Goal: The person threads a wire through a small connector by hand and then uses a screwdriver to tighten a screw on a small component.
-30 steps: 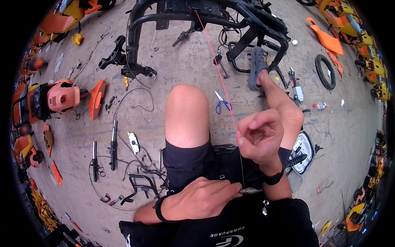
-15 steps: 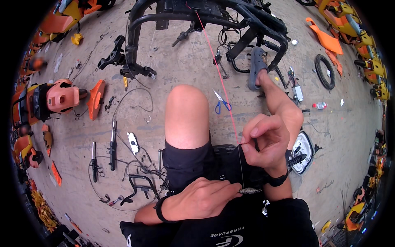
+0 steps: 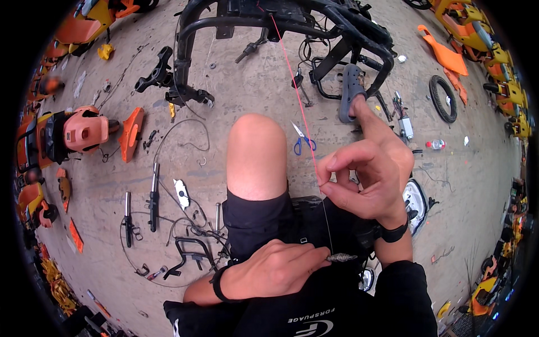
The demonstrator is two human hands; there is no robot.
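A red string runs taut from the black metal frame at the top down to my right hand. My right thumb and index finger pinch it, and a thin pale line continues from there to my left hand. The left fingers are closed around one end of a small grey, wound, spindle-shaped bundle, whose tip sticks out to the right. Blue-handled scissors lie on the floor beyond my right fingertips, partly crossed by the string.
To the left lie two shock absorbers, tangled cables and a black bracket. An orange scooter body stands farther left. On the right are a tire, a bottle and an orange panel.
My right hand has shifted slightly left and up and its wrist has turned, still pinching the string. My left hand and the bundle are almost unmoved.
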